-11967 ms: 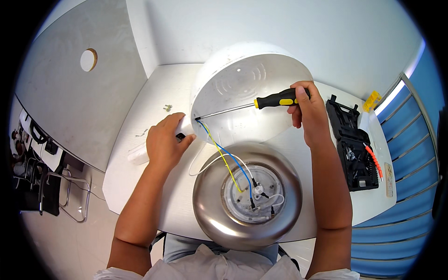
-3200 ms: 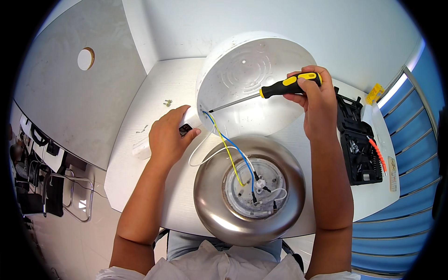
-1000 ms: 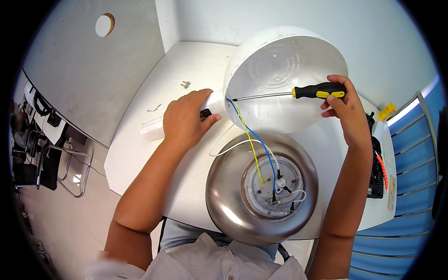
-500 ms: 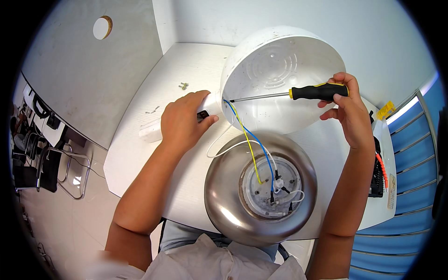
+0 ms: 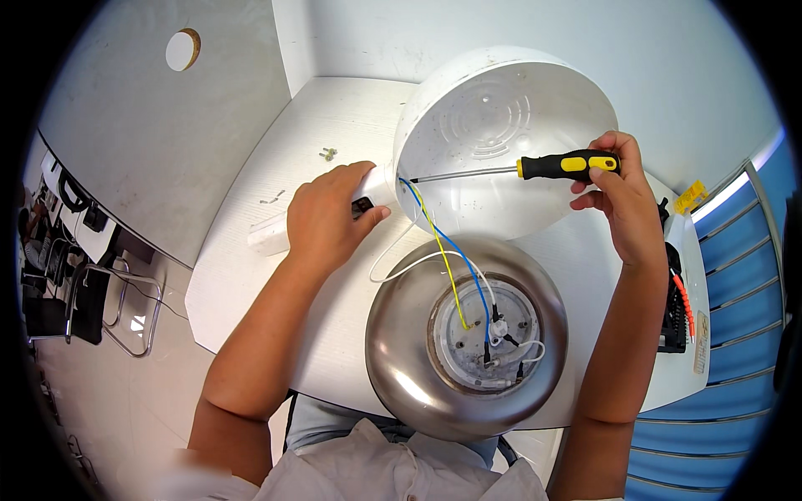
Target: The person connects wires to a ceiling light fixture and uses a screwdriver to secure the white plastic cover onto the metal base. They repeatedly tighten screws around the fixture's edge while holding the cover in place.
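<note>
A white worktop point(image 5: 276, 250) stood against pale walls. On it, the left hand point(image 5: 324, 219) gripped the white round plastic shell point(image 5: 501, 142), tilted beside the steel bowl point(image 5: 401, 351). The right hand's point(image 5: 622, 209) fingers point(image 5: 595, 177) clasped a black-and-yellow-handled screwdriver point(image 5: 535, 168), its tip inside the shell.

A white table point(image 5: 251, 275) stands against a pale wall point(image 5: 501, 33). Left of the table, a grey panel point(image 5: 125, 150) with a round hole point(image 5: 182, 48) leans over a beige tiled floor point(image 5: 125, 401). Metal chair frames point(image 5: 109, 309) stand further left. Right of the table are blue slats point(image 5: 735, 275) with bright light
</note>
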The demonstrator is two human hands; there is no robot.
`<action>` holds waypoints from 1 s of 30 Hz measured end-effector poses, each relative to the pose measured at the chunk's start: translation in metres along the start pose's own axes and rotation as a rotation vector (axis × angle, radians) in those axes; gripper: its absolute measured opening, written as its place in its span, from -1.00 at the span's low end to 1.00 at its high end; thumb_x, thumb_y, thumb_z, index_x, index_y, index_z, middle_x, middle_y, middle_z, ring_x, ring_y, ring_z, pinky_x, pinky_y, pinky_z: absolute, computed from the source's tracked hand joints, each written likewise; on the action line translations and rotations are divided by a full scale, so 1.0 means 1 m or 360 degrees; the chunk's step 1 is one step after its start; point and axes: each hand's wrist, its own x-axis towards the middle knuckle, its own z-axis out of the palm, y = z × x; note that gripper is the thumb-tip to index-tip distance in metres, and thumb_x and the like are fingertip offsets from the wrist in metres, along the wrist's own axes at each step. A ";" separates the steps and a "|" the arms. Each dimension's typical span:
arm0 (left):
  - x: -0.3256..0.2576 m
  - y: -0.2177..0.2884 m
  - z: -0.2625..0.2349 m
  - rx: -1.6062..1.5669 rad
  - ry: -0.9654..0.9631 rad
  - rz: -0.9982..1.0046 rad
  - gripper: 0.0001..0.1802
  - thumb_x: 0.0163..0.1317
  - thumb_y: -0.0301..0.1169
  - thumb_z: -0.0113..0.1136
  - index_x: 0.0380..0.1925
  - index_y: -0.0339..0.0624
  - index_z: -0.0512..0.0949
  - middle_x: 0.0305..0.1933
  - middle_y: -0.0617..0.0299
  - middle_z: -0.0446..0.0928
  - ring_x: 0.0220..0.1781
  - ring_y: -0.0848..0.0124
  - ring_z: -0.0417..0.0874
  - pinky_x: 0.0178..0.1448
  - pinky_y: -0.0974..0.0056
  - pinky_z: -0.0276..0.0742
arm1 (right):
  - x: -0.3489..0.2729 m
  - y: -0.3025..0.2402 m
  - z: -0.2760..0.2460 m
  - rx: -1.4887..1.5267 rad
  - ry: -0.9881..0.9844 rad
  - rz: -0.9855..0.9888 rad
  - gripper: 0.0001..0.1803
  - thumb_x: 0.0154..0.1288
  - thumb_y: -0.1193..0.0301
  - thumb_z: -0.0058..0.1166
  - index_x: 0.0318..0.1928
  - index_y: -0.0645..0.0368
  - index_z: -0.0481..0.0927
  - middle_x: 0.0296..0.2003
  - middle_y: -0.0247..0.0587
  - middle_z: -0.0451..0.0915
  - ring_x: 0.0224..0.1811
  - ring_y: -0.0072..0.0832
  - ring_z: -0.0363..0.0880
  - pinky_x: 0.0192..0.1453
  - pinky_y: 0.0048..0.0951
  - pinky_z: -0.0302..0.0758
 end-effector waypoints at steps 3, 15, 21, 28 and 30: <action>0.001 0.001 -0.001 -0.0004 -0.0024 -0.0027 -0.44 -0.08 -0.32 0.49 -0.01 -0.09 0.55 -0.13 0.16 0.64 -0.13 0.12 0.64 -0.09 0.12 0.52 | 0.004 0.006 -0.004 -0.0269 0.0042 -0.0107 -0.74 0.40 0.31 0.00 -0.01 0.15 0.37 -0.26 -0.24 0.50 -0.52 -0.66 0.43 -0.41 -0.63 0.45; 0.000 -0.002 0.001 -0.0023 -0.0010 -0.0022 -0.46 -0.06 -0.27 0.48 -0.02 -0.07 0.56 -0.16 0.19 0.64 -0.14 0.15 0.63 -0.09 0.12 0.48 | 0.004 0.012 0.003 -0.0041 0.0071 0.0023 -0.74 0.45 0.28 -0.05 0.04 0.11 0.38 -0.34 -0.32 0.49 -0.57 -0.62 0.44 -0.45 -0.59 0.44; 0.001 0.002 -0.001 -0.0023 -0.0016 -0.0017 -0.47 -0.08 -0.33 0.49 -0.03 -0.08 0.56 -0.14 0.17 0.64 -0.14 0.12 0.64 -0.10 0.12 0.51 | 0.010 0.010 -0.004 -0.0444 0.0072 0.0108 -0.71 0.38 0.36 0.00 0.05 0.18 0.38 -0.40 -0.27 0.51 -0.52 -0.57 0.54 -0.40 -0.59 0.49; -0.001 -0.002 0.001 -0.0031 -0.0003 -0.0003 -0.47 -0.05 -0.27 0.48 -0.02 -0.07 0.56 -0.16 0.19 0.64 -0.14 0.15 0.63 -0.10 0.13 0.47 | 0.003 0.002 0.008 0.0144 0.0075 0.0116 -0.68 0.42 0.36 -0.08 0.13 0.15 0.36 -0.32 -0.25 0.53 -0.49 -0.56 0.54 -0.37 -0.61 0.47; -0.001 -0.003 0.000 -0.0032 -0.0008 -0.0007 -0.47 -0.04 -0.27 0.48 -0.02 -0.08 0.56 -0.16 0.19 0.64 -0.15 0.15 0.63 -0.10 0.13 0.47 | 0.003 0.002 0.008 0.0159 0.0061 0.0116 -0.64 0.41 0.35 -0.03 0.15 0.15 0.36 -0.33 -0.25 0.53 -0.50 -0.57 0.54 -0.38 -0.61 0.48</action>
